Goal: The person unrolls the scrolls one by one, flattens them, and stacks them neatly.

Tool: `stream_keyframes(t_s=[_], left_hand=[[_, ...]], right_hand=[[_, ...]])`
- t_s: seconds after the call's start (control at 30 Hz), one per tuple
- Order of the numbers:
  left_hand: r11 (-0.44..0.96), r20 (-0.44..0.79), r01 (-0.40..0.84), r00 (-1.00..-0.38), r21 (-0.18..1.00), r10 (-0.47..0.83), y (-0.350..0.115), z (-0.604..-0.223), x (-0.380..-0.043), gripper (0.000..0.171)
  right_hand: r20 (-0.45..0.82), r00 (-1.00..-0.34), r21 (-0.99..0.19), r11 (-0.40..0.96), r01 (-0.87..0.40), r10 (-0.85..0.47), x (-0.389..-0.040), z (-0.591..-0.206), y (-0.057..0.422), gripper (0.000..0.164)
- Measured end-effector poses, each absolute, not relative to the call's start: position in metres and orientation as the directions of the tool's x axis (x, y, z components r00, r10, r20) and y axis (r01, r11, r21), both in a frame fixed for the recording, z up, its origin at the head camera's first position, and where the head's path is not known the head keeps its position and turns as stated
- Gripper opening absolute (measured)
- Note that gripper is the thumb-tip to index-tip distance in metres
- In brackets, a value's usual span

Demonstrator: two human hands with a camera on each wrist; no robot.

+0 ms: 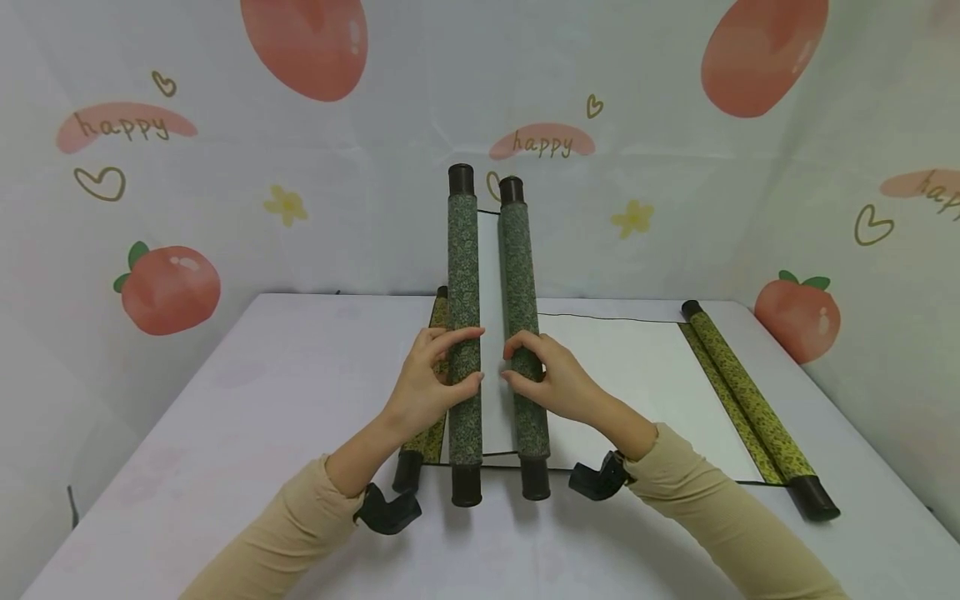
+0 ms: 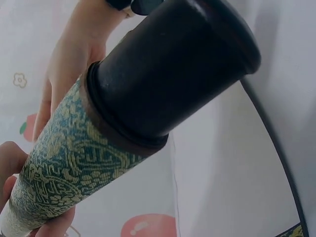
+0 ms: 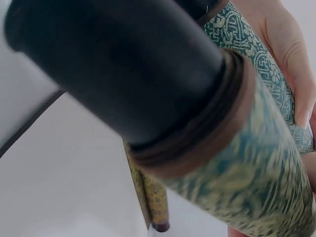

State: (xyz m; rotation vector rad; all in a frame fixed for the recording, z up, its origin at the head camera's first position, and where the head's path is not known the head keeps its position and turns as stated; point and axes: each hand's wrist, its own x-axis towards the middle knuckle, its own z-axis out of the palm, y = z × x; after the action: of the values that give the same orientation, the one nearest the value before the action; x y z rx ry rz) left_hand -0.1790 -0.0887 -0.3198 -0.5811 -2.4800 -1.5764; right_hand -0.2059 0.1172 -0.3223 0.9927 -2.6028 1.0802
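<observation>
A hanging scroll with green brocade rollers is held upright, a narrow strip of white paper (image 1: 491, 333) showing between the rollers. My left hand (image 1: 429, 379) grips the left roller (image 1: 463, 267) round its middle, thumb and fingers reaching over its front. Around the right roller (image 1: 517, 267) curl the thumb and fingers of my right hand (image 1: 558, 379). Dark caps finish the roller ends; one cap (image 2: 173, 69) looms large in the left wrist view, another cap (image 3: 118, 74) in the right wrist view. Both hands are partly hidden behind the rollers in the wrist views.
Behind the held scroll, a second scroll with yellow-patterned rollers lies spread on the white table (image 1: 247, 400). Its white sheet (image 1: 622, 383) stretches toward its right roller (image 1: 750, 392); the left roller (image 1: 408, 471) is partly covered. A printed backdrop (image 1: 405, 150) rises behind the table.
</observation>
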Motion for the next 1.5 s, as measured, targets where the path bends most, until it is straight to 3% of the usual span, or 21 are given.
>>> stream_keyframes(t_s=[0.23,0.4,0.8,1.1,1.5], left_hand=[[0.375,0.321,0.390,-0.918,0.841,0.235,-0.091,-0.320,-0.179,0.048],[0.376,0.312,0.383,-0.920,0.844,0.237,-0.091,-0.319,-0.179,0.048],[0.399,0.333,0.402,-0.914,0.824,0.233,-0.097,-0.318,-0.179,0.048],[0.399,0.324,0.396,-0.915,0.827,0.239,-0.099,-0.317,-0.178,0.049],[0.385,0.335,0.405,-0.912,0.829,0.238,-0.102,-0.318,-0.180,0.049]], right_hand=[[0.348,-0.800,-0.588,0.551,-0.592,-0.488,-0.208,-0.323,0.123,0.021],[0.356,-0.794,-0.577,0.553,-0.601,-0.492,-0.209,-0.323,0.125,0.011],[0.331,-0.818,-0.592,0.572,-0.568,-0.470,-0.210,-0.320,0.133,0.023],[0.366,-0.790,-0.554,0.567,-0.610,-0.492,-0.211,-0.320,0.134,0.024],[0.337,-0.819,-0.554,0.606,-0.571,-0.463,-0.213,-0.317,0.140,0.021]])
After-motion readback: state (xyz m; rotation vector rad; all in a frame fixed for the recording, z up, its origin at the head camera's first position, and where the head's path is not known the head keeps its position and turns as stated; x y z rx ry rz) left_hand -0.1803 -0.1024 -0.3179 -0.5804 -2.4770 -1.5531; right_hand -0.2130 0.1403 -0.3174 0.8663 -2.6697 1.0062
